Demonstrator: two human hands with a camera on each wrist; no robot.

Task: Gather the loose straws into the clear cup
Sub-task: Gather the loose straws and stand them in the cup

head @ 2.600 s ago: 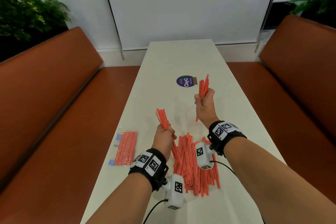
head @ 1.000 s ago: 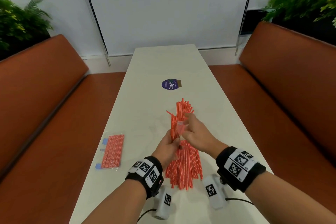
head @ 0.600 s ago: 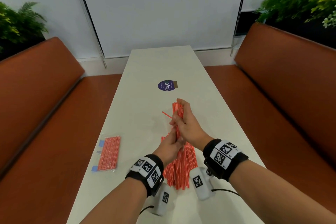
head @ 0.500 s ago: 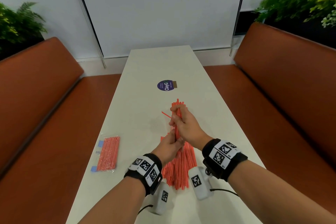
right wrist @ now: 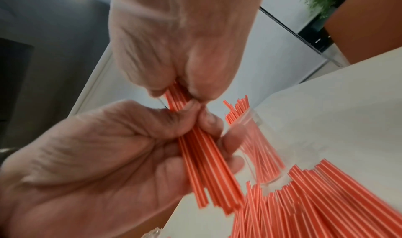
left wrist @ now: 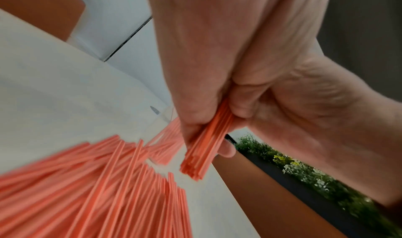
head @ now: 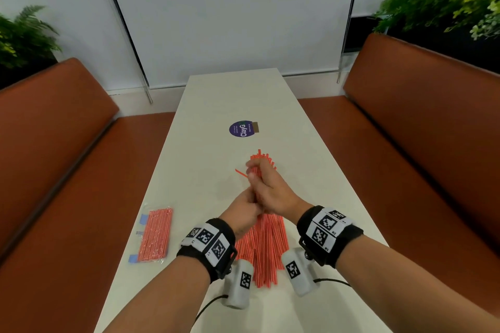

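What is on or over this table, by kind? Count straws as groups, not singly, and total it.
Clear cup with straws in it: 1
Sealed pack of straws: 1
Round sticker: 1
Loose pile of straws: 1
Bundle of straws, gripped by left hand and right hand: 1
Total: 5

Plastic straws glossy; table smooth, matt.

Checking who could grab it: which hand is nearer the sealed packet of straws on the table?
Left. The left hand is the one on the side of the sealed packet, though apart from it, gripping the straw bundle. The right hand grips the same bundle farther away.
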